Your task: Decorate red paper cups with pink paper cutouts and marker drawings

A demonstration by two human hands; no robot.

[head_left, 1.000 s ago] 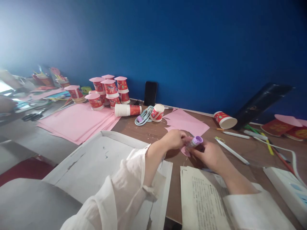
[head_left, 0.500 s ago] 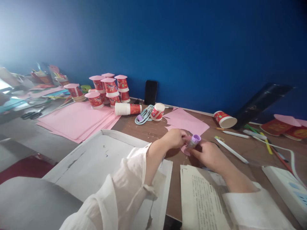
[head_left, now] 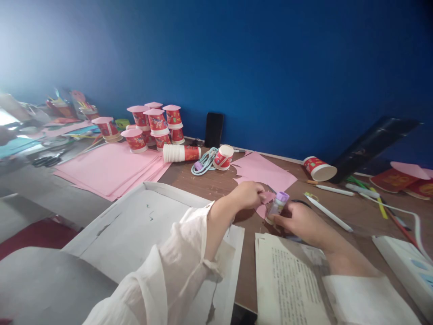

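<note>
My left hand [head_left: 248, 195] is closed on a small piece of pink paper [head_left: 268, 197], which sticks out past the fingertips. In my right hand [head_left: 296, 219] is a glue stick [head_left: 277, 204] with a purple end pointing up, held close beside that paper. Another pink paper piece [head_left: 260, 211] shows just below the fingers, partly covered. Scissors [head_left: 301, 203] lie behind my right hand, mostly hidden. Beyond the hands, a pink sheet with cut edges [head_left: 267, 170] lies on the brown table [head_left: 189, 180].
Red paper cups with pink paper tops [head_left: 156, 121] stand stacked by the wall, left of a phone [head_left: 214, 129]. Nested cups [head_left: 181, 153], a coiled cable [head_left: 204, 162] and pink sheets [head_left: 111, 169] lie nearby. Printed pages [head_left: 284, 280] and a white box lid [head_left: 149, 216] are in front.
The glue stick in my right hand has shifted slightly right, away from the paper in my left hand, and more of the paper shows. The whole view has moved a little.
</note>
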